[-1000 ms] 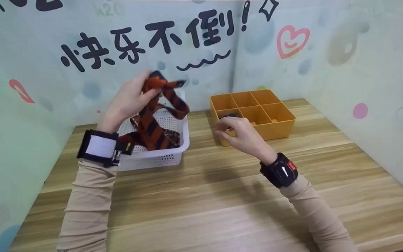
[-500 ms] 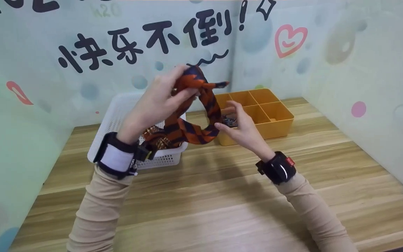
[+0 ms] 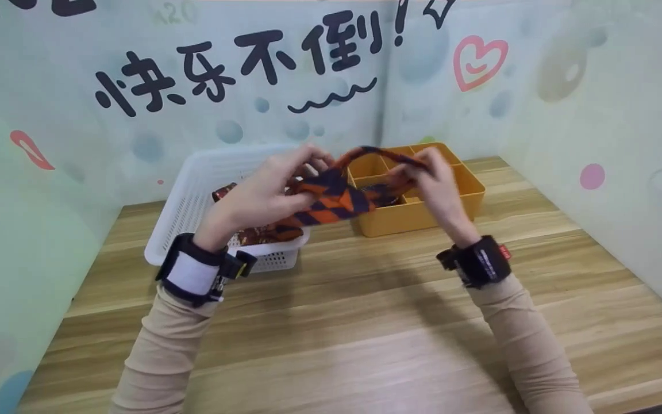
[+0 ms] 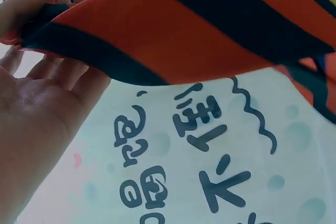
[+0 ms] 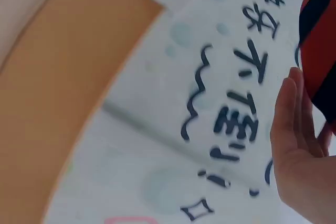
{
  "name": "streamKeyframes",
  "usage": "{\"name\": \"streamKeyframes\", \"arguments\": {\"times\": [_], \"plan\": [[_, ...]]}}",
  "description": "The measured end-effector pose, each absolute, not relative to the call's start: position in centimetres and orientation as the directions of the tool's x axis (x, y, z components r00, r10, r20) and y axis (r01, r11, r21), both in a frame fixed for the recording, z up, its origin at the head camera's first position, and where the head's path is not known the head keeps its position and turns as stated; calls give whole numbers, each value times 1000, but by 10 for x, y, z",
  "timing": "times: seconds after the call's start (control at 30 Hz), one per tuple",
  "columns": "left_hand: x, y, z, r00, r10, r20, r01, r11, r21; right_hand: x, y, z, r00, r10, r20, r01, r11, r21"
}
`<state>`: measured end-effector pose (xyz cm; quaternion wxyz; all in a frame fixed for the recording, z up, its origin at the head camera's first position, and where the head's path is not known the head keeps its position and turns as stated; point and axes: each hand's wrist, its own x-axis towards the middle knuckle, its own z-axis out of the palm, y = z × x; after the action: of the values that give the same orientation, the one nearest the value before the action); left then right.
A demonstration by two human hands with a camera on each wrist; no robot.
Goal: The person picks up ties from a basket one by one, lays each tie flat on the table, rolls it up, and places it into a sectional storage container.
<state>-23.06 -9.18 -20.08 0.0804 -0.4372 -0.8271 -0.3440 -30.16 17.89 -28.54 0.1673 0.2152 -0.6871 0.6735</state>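
Head view: both hands were up over the tabletop (image 3: 365,322), each pinching one end of the orange-and-navy striped tie (image 3: 337,198). Left hand (image 3: 262,195) had fingers curled round the wide end; right hand (image 3: 437,187) had fingers clamped on the narrow run. The tie's long axis ran left-right between them, roughly level, arching slightly up in the middle. It hung in the air above the gap between the white basket (image 3: 193,195) and the yellow divided tray (image 3: 457,195), touching neither as far as I could tell. The right hand sat nearer the tray, the left nearer the basket. The left wrist view showed the fabric (image 4: 178,30) draped over the fingertips.
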Motion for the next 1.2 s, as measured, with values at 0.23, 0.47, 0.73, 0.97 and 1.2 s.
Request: {"name": "streamKeyframes", "arguments": {"times": [0.23,0.47,0.73,0.97,1.2], "plan": [[-249,-91,-228,-752,557,352,658,664,355,-281,207,-257,-812,34,583,-555,-358,-751],[-271,-88,-266,-814,458,358,523,846,108,-268,218,-248,-750,-54,660,-529,-550,-646],[-283,-76,-291,-828,540,153,561,791,245,-257,221,-245,-690,-121,714,-425,-731,-534],[-281,-58,-307,-753,565,338,568,817,-101,-251,221,-242,-636,-153,756,-343,-821,-456],[-288,-55,-318,-712,496,497,487,859,-158,-241,222,-236,-590,-152,793,-243,-903,-354]]}}
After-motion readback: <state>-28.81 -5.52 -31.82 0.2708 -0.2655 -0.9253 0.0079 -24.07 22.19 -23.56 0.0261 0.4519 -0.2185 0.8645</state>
